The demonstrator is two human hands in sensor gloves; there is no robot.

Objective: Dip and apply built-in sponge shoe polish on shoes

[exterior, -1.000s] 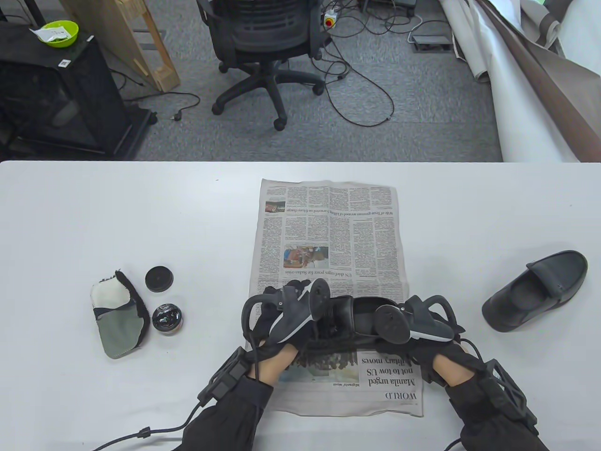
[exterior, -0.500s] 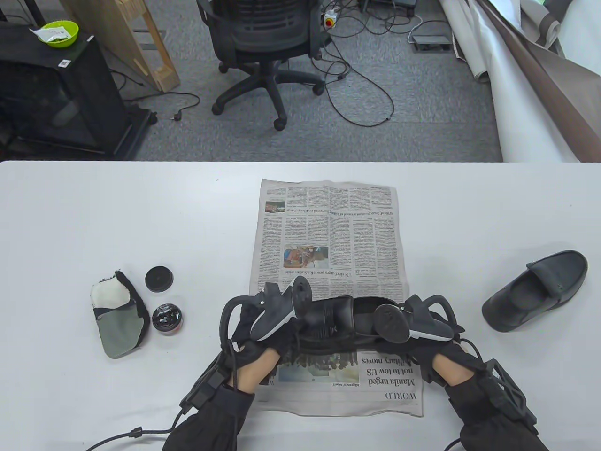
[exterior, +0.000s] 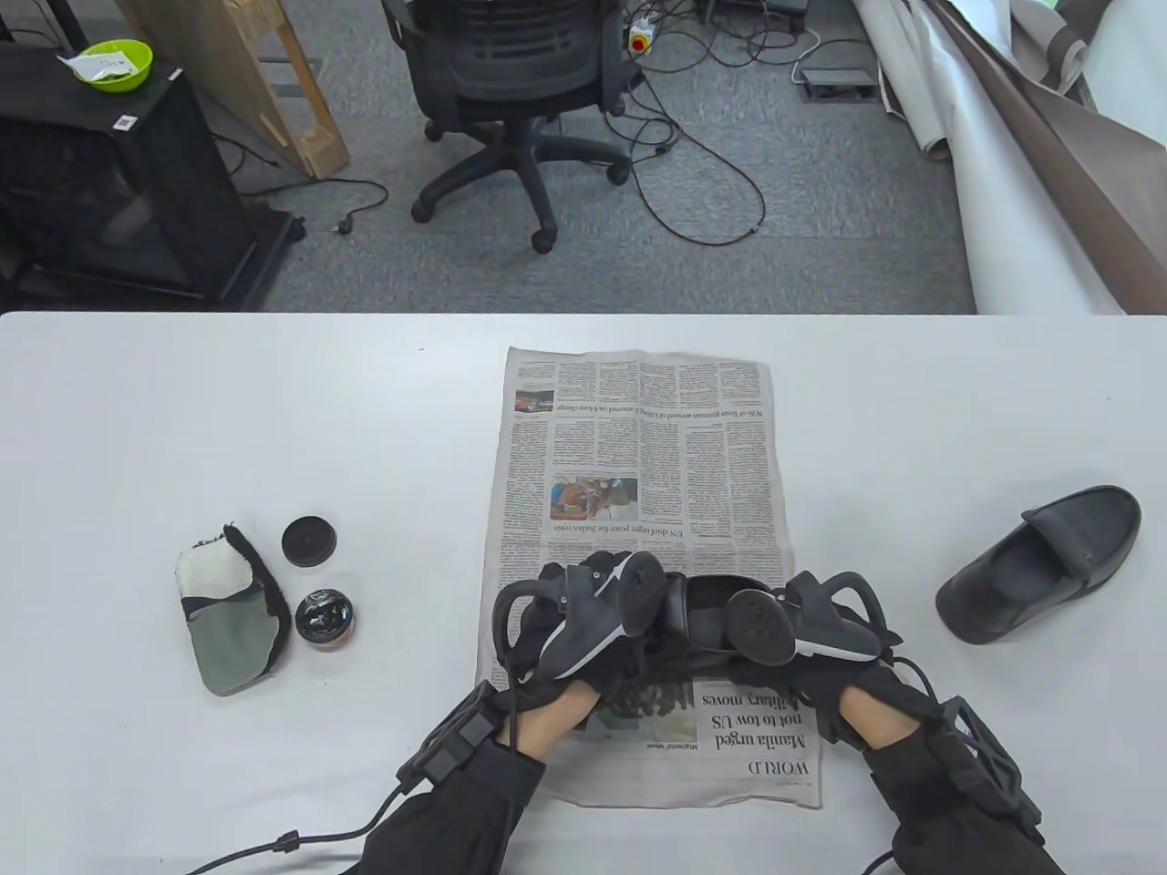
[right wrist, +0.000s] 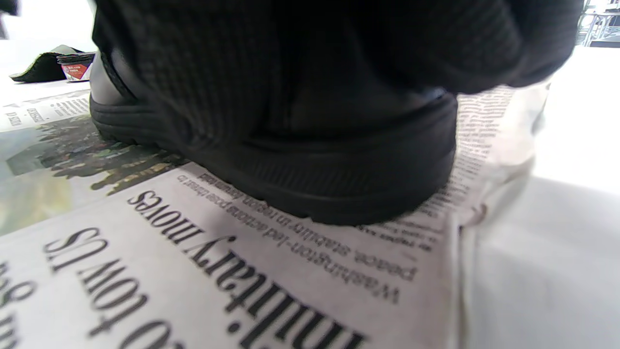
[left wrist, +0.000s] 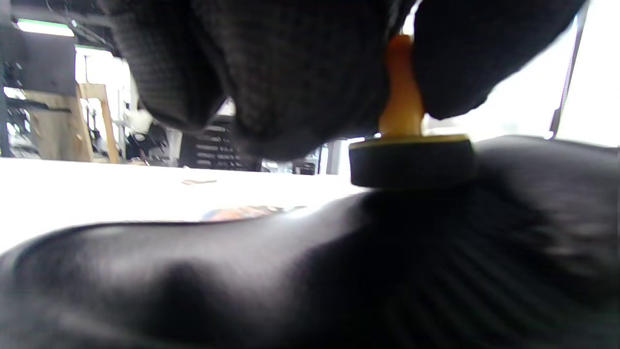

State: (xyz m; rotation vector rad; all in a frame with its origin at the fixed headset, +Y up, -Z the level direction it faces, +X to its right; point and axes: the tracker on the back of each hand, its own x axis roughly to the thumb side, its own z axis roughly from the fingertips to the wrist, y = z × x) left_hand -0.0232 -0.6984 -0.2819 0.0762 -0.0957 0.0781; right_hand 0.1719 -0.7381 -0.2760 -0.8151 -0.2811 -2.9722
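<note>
A black shoe (exterior: pixel 697 611) lies on its sole on the newspaper (exterior: pixel 638 456), toe to the left. My left hand (exterior: pixel 593 611) pinches the orange stem of a round black sponge applicator (left wrist: pixel 411 160) and presses it on the shoe's upper (left wrist: pixel 290 271). My right hand (exterior: pixel 802 629) grips the shoe's heel (right wrist: pixel 339 189) and holds it on the paper. The open polish pot (exterior: pixel 324 618) and its black lid (exterior: pixel 308 540) sit at the left. A second black shoe (exterior: pixel 1039 561) stands at the right.
A grey and white cloth mitt (exterior: pixel 228 611) lies left of the pot. The newspaper covers the table's middle. The table's far edge (exterior: pixel 583 314) borders a floor with an office chair (exterior: pixel 511 100) and cables.
My left hand slid left along the shoe, then came back right toward the tongue, rubbing the applicator. My right hand and the shoe stayed put.
</note>
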